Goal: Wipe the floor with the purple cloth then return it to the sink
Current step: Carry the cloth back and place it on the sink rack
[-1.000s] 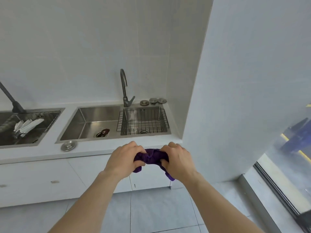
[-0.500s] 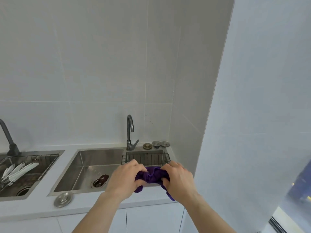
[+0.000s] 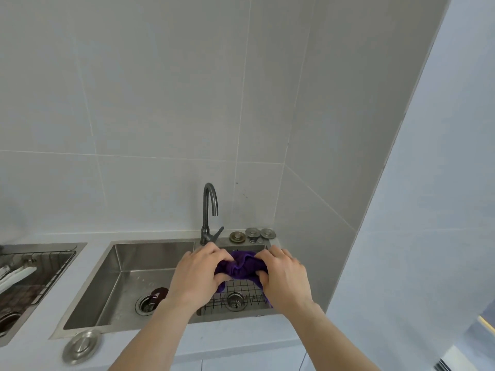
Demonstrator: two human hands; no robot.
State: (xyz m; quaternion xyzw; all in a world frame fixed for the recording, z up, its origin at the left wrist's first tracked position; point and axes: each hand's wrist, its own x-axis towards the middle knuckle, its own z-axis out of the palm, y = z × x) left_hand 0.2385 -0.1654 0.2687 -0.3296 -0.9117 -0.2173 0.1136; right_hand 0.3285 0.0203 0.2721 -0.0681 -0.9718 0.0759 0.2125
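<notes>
Both hands grip the cloth: the left hand [image 3: 199,273] is curled shut on its left end, and the right hand [image 3: 285,277] is curled shut on its right end; knuckles face up and the thumbs tuck underneath, pinching the fabric from below. Between them the cloth [image 3: 241,266] is bunched into a short wrinkled wad whose long axis runs left to right, from one fist to the other; a loose purple tail hangs down below the right hand's thumb side. The wad is held in the air above the right part of the sink [image 3: 128,266], over the wire rack [image 3: 238,298] that sits in that part, and does not touch it; the faucet [image 3: 209,210] stands just behind the left hand's fingers. Both forearms reach up from the bottom edge and converge toward the cloth, wrists roughly straight; a round metal lid [image 3: 81,346] lies on the table near the sink's front left corner; three small metal discs [image 3: 251,234] sit on the ledge right of the faucet.
</notes>
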